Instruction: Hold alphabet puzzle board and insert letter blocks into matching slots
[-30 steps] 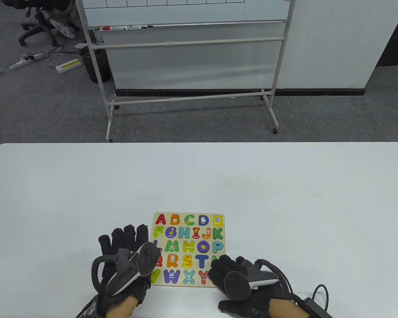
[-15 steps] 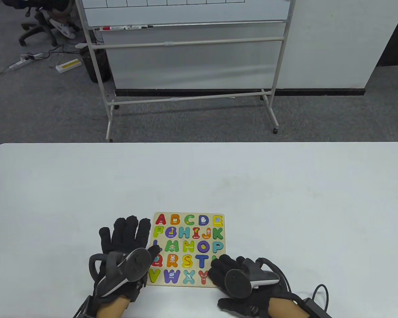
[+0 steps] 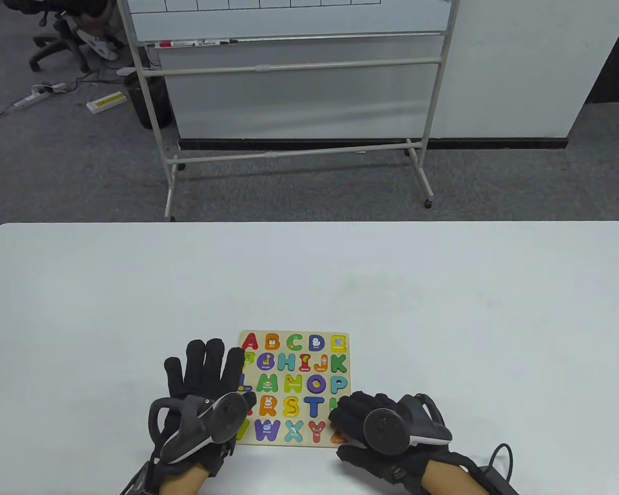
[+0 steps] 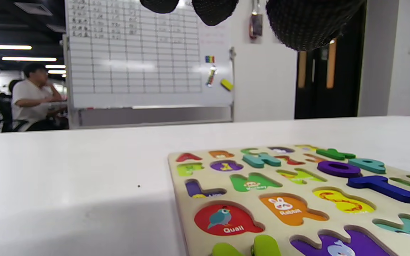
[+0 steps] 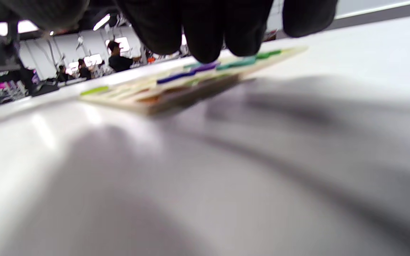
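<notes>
The wooden alphabet puzzle board (image 3: 295, 334) lies flat on the white table (image 3: 309, 278) near its front edge. My left hand (image 3: 227, 374) lies open with the fingers spread over the board's left edge. In the left wrist view the fingertips (image 4: 304, 25) hang above the board (image 4: 178, 185). There the blue T (image 4: 381, 186) and purple O (image 4: 338, 168) stand raised, while the Quail slot (image 4: 226, 220) and Rabbit slot (image 4: 287, 209) show bare pictures. My right hand (image 3: 346, 428) sits at the board's lower right corner, holding nothing I can see. The right wrist view is blurred, with fingers (image 5: 201, 32) above the board (image 5: 176, 97).
A wheeled whiteboard stand (image 3: 289, 77) is on the carpet beyond the table's far edge. A black cable and adapter (image 3: 495, 464) lie at the front right by my right wrist. White table surface surrounds the board.
My left hand has moved forward and right, over the board's left column. My right hand has shifted right, uncovering an orange letter at the board's lower right corner.
</notes>
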The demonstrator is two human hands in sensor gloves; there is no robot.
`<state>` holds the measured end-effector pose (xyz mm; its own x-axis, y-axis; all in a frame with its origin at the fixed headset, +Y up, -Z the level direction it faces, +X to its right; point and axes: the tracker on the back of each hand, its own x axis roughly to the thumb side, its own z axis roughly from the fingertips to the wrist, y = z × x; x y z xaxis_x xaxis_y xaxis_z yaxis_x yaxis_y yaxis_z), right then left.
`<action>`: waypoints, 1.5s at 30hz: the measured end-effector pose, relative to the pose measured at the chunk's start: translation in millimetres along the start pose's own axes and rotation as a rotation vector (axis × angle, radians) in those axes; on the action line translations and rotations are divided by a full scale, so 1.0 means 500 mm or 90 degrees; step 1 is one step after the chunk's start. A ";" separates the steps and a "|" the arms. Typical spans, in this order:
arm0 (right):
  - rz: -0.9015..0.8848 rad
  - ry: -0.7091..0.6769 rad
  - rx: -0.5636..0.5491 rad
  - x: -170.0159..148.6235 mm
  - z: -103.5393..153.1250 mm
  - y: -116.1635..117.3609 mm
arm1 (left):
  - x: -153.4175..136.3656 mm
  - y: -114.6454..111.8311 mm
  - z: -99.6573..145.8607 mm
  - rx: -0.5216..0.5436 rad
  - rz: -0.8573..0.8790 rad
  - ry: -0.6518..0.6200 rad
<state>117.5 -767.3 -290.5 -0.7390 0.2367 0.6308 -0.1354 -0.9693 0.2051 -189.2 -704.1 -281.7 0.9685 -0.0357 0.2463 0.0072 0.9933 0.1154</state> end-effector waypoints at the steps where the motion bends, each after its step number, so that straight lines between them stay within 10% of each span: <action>1: -0.002 0.011 -0.014 -0.003 0.003 -0.008 | 0.001 -0.001 0.000 -0.002 0.002 -0.002; 16: -0.016 0.290 -0.218 -0.106 0.118 -0.164 | 0.003 -0.004 -0.001 -0.028 0.059 0.012; 45: 0.076 0.285 -0.115 -0.087 0.086 -0.105 | 0.011 -0.019 -0.003 -0.056 0.075 0.014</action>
<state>185.0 -723.8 -296.6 -0.9618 0.1106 0.2503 -0.1162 -0.9932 -0.0074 -183.8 -713.8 -282.9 0.9694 0.0829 0.2313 -0.0857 0.9963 0.0023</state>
